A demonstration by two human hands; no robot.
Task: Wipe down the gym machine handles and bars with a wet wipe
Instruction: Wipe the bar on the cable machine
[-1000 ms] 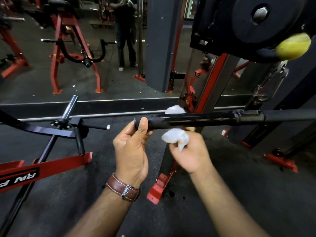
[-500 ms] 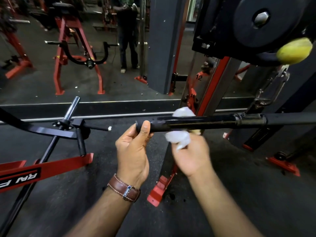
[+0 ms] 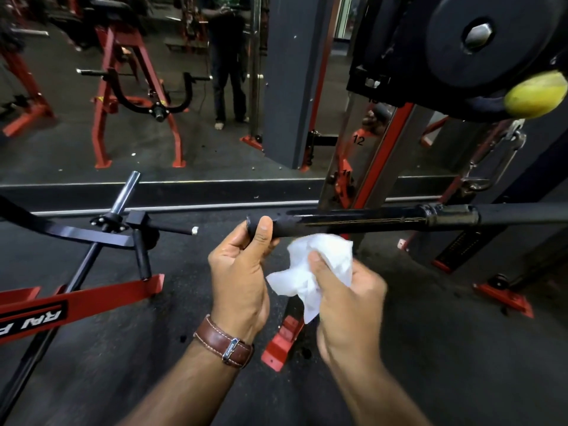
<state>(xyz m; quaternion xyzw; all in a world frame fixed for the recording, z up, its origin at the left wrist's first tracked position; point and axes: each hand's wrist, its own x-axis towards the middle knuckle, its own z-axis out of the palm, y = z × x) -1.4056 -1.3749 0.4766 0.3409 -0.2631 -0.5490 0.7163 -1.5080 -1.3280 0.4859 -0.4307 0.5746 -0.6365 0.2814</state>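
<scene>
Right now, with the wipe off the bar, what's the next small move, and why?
Probably bring the right hand up and wrap the wet wipe back round the black bar, just right of the left hand. The wipe hangs just below the bar, apart from it, while the left hand steadies the bar's end.

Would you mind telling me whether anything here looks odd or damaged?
A yellow-green ball is wedged against the black weight plate, upper right, an unusual spot. The bar shows scuffed, worn paint. Nothing else stands out.

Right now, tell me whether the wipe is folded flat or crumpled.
Crumpled: the wipe bunches in loose folds in the right hand, just below the bar.
</scene>
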